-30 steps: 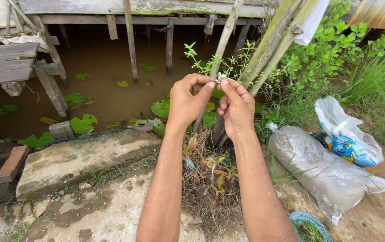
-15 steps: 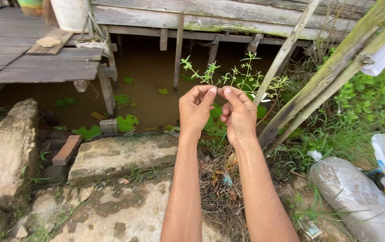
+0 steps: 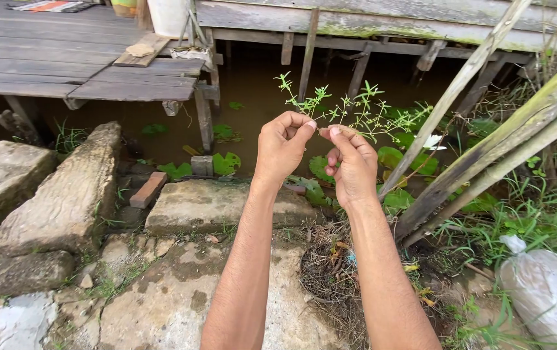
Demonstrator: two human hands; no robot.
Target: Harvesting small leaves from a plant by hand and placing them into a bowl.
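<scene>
Green sprig (image 3: 356, 113) pinched by left hand (image 3: 283, 148) and right hand (image 3: 351, 167) fingers, stem base hidden

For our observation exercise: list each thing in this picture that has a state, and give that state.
left hand: raised, fingertips pinched on the sprig
right hand: raised, pinching the sprig too
green sprig: upright, held above the water
brick: lying tilted between stones
plastic sack: tied shut, lying on its side

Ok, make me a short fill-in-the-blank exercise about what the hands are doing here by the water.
1. Both hands, left hand and right hand, pinch a thin green ____ between their fingertips.
2. Behind the hands lies brown ____ under a wooden deck.
3. A red ____ lies between the stone slabs.
4. At lower right lies a clear plastic ____.

Missing words: sprig; water; brick; bag
</scene>
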